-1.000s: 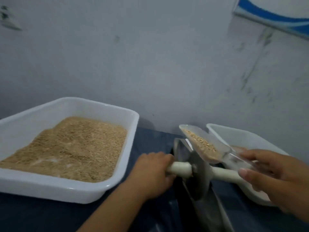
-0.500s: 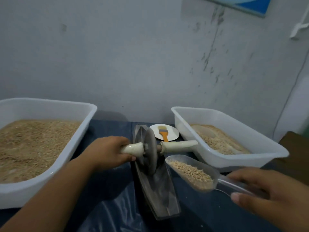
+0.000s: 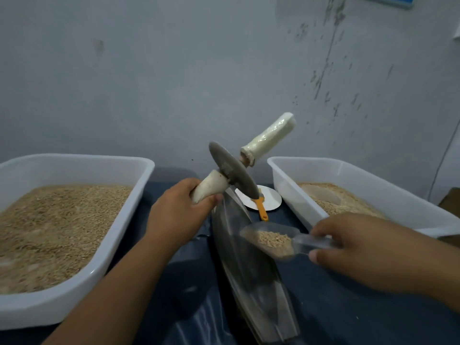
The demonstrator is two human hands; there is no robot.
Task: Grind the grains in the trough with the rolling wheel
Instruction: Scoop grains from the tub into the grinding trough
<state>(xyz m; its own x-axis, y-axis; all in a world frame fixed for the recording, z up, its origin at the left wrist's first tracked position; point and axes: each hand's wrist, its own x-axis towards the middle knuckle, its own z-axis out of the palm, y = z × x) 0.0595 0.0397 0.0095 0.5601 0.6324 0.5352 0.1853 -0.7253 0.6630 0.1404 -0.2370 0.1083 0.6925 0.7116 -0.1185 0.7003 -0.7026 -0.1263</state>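
A long metal trough (image 3: 249,275) lies lengthwise on the dark blue table cover between two tubs. My left hand (image 3: 179,215) grips the left cream handle of the rolling wheel (image 3: 234,170), which is lifted clear of the trough and tilted, its right handle pointing up and right. My right hand (image 3: 368,247) holds a clear plastic scoop (image 3: 271,239) by its handle. The scoop holds grains and hovers over the trough's right side. The trough's inside looks bare.
A white tub (image 3: 119,240) full of grains stands at the left. Another white tub (image 3: 311,210) with some grains stands at the right. Behind the trough lies a white plate (image 3: 271,202) with an orange-handled brush (image 3: 261,210). A grey wall rises close behind.
My left hand has raised the wheel out of the trough and tipped it. My right hand has carried the filled scoop leftward to over the trough.
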